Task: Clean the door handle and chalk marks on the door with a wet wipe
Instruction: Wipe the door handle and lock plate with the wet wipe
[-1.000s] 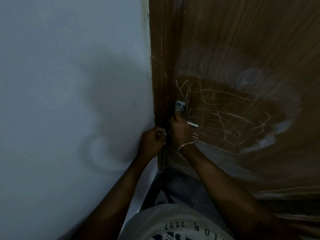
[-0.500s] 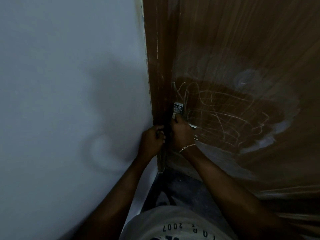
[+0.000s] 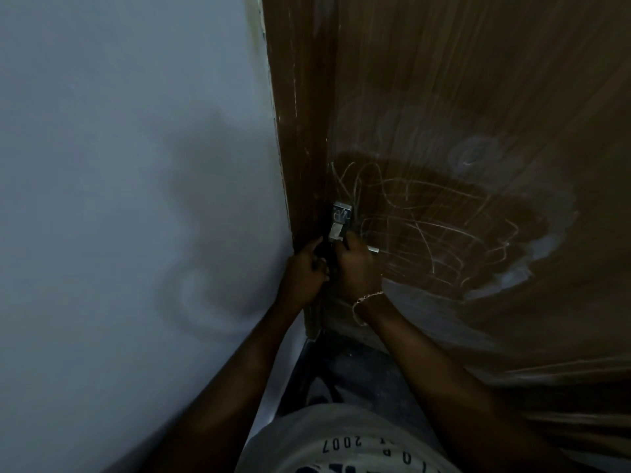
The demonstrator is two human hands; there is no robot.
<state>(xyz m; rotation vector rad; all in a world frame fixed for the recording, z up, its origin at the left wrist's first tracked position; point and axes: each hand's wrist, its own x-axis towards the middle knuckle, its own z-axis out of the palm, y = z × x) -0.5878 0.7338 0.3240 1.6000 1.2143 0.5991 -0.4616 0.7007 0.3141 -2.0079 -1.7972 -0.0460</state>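
The brown wooden door (image 3: 478, 97) carries white chalk scribbles (image 3: 433, 230) and pale smears to the right of its metal handle plate (image 3: 342, 213). My right hand (image 3: 356, 264) curls round the door handle; only the lever's metal tip (image 3: 374, 249) sticks out past it. A small pale patch (image 3: 336, 232), possibly the wet wipe, shows on the plate just above my fingertips. My left hand (image 3: 304, 271) grips the door's edge beside the handle, fingers curled and thumb pointing up. The rest of the handle is hidden.
A pale blue-grey wall (image 3: 136, 199) fills the left half, meeting the brown door frame (image 3: 300, 131). Dark floor (image 3: 358, 373) lies below the door. My light printed shirt (image 3: 341, 445) is at the bottom.
Both hands stay at the handle with little movement. My right hand has slid slightly lower, uncovering more of the plate and the pale patch.
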